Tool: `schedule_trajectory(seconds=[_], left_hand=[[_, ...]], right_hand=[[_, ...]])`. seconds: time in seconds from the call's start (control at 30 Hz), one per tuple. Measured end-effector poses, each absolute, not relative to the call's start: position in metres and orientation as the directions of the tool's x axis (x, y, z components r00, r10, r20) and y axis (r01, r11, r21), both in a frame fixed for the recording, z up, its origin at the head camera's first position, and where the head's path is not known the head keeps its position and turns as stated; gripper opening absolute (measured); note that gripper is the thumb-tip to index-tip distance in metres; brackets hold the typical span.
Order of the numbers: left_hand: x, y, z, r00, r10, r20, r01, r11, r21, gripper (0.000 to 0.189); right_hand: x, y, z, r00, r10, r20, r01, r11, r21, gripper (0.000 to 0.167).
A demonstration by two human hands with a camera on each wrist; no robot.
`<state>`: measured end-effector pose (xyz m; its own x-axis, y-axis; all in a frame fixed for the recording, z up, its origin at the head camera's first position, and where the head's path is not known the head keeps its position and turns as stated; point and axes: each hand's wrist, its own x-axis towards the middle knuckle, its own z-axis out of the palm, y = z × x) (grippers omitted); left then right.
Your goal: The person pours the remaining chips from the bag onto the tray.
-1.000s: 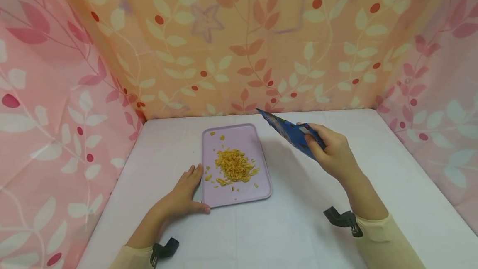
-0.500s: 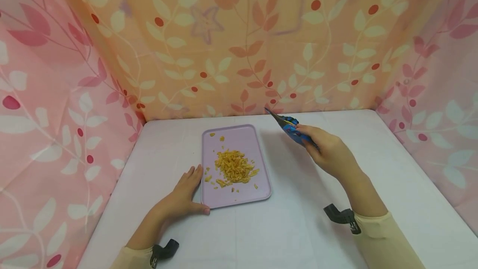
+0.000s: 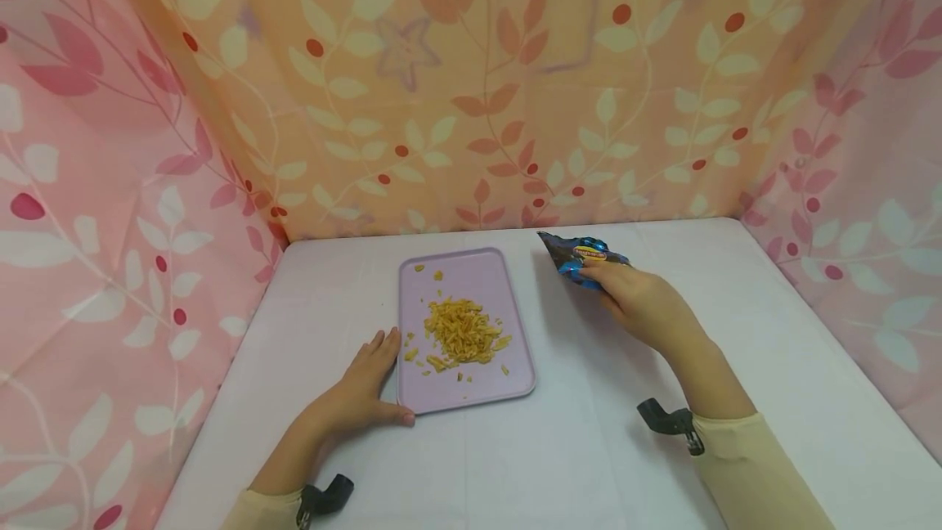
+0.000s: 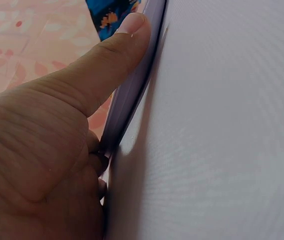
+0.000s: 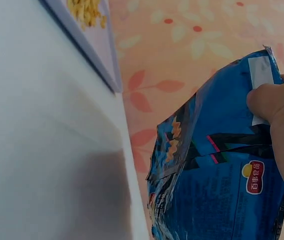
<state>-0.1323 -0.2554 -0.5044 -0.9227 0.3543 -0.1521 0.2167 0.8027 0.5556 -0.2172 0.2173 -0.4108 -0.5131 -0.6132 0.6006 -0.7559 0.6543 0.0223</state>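
Note:
My right hand [image 3: 648, 301] pinches a blue snack bag [image 3: 585, 256] above the table, right of the tray. In the right wrist view the crumpled snack bag [image 5: 231, 165] shows a red and yellow logo, and the thumb [image 5: 271, 102] presses near one end of it. A pile of yellow snack sticks [image 3: 464, 330] lies on a lilac tray [image 3: 471, 264], with loose bits around it. My left hand [image 3: 361, 387] rests at the tray's left edge, fingers extended and thumb by the near corner. The left wrist view has the thumb [image 4: 107, 62] against the tray's side [image 4: 132, 95].
A white cloth covers the table [image 3: 471, 473]. Patterned curtains [image 3: 471, 88] hang behind it and along both sides. Dark wrist mounts [image 3: 324, 493] sit at the cuffs of both sleeves.
My right hand has turned over and lowered the bag slightly, moving its tip to the right, so the printed front now shows. The left hand, tray and snack pile stay put.

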Motion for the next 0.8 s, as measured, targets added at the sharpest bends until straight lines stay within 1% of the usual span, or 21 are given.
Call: schedule_trajectory(seconds=[0.23, 0.33, 0.5, 0.8], left_hand=[[-0.133, -0.256, -0.505, -0.923, 0.350, -0.158, 0.215, 0.813, 0.542, 0.144], [-0.134, -0.256, -0.505, -0.924, 0.350, -0.153, 0.219, 0.812, 0.541, 0.144], [-0.134, -0.256, -0.505, -0.923, 0.353, -0.151, 0.218, 0.805, 0.552, 0.143], [-0.132, -0.256, -0.504, -0.925, 0.344, -0.160, 0.200, 0.802, 0.563, 0.144]], right_hand=[[-0.223, 0.221, -0.425, -0.546, -0.637, 0.544, -0.756, 0.654, 0.007, 0.046], [-0.225, 0.221, -0.429, -0.575, -0.643, 0.506, -0.754, 0.656, -0.024, 0.045], [-0.226, 0.216, -0.435, -0.639, -0.658, 0.398, -0.745, 0.658, -0.107, 0.045], [-0.222, 0.205, -0.446, -0.709, -0.665, 0.235, -0.704, 0.687, -0.179, 0.042]])
